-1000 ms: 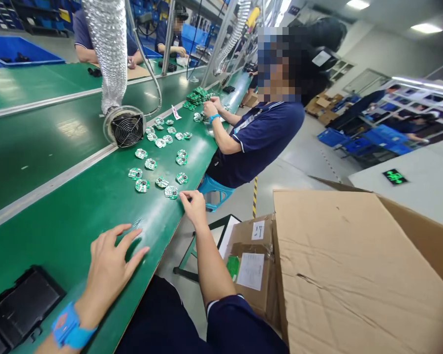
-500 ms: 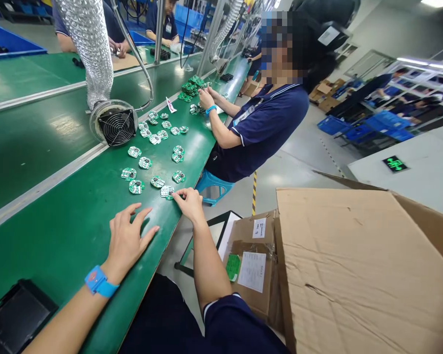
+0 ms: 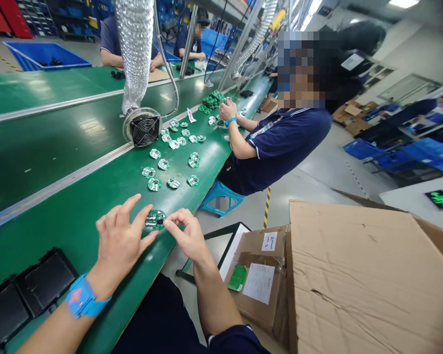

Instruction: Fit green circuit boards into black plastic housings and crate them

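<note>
A small green circuit board (image 3: 155, 219) with white and black parts is held over the green bench (image 3: 107, 206). The thumb and fingertips of my right hand (image 3: 186, 233) pinch its right edge. My left hand (image 3: 120, 241), with a blue wristband, is at the board's left side with thumb and fingers spread apart; whether the index fingertip touches the edge I cannot tell. Farther up the bench lie several similar boards, the closest being one board (image 3: 173, 183) and another board (image 3: 154, 184).
Black trays (image 3: 29, 295) lie at lower left. A round fan (image 3: 144, 129) on a silver duct (image 3: 135, 54) stands beyond the boards. A co-worker (image 3: 276, 147) sits ahead on a blue stool (image 3: 221, 196). Cardboard boxes (image 3: 354, 265) are at my right.
My right hand has drawn the nearest board toward me and left, off its spot among the others. My left hand has come up beside it. The view has shifted left.
</note>
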`<state>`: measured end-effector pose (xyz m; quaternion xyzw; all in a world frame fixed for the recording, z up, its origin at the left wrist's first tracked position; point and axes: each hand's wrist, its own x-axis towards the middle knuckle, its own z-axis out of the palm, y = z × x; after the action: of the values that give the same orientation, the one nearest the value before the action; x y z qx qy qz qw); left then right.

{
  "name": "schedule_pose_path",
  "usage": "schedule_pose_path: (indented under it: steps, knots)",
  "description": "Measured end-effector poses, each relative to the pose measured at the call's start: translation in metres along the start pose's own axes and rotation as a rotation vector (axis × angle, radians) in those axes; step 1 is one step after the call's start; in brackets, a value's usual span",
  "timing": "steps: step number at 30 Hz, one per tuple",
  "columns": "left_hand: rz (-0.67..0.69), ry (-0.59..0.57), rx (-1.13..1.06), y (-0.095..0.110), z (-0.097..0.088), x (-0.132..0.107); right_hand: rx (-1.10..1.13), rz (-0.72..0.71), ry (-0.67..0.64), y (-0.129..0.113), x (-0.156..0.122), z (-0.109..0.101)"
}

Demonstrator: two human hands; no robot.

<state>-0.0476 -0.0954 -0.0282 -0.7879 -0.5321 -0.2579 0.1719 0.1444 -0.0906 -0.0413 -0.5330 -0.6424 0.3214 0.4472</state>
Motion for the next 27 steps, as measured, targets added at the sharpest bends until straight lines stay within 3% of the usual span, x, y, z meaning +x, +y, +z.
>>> schedule_pose_path:
  steps: [4, 7, 11, 14, 16, 19, 27]
  knots:
    - [-0.033, 0.086, -0.006, -0.022, -0.025, -0.019, 0.034, -0.064, -0.038, -0.023, -0.007, 0.019]
    - [-0.147, 0.129, -0.207, -0.042, -0.039, -0.037, 0.137, -0.148, -0.025, -0.040, -0.014, 0.036]
    - [-0.516, 0.082, -0.806, -0.056, -0.056, -0.072, 0.199, -0.356, 0.033, -0.061, -0.029, 0.068]
    - [-0.793, 0.103, -1.364, -0.049, -0.075, -0.100, 0.153, -0.542, 0.068, -0.074, -0.043, 0.094]
    - [-0.938, 0.136, -1.582, -0.041, -0.087, -0.114, 0.161, -0.630, 0.062, -0.082, -0.051, 0.108]
    - [-1.045, 0.196, -1.717, -0.035, -0.099, -0.131, 0.183, -0.686, 0.020, -0.093, -0.059, 0.121]
    - [-1.045, 0.171, -1.744, -0.031, -0.109, -0.160, 0.172, -0.782, -0.069, -0.109, -0.069, 0.130]
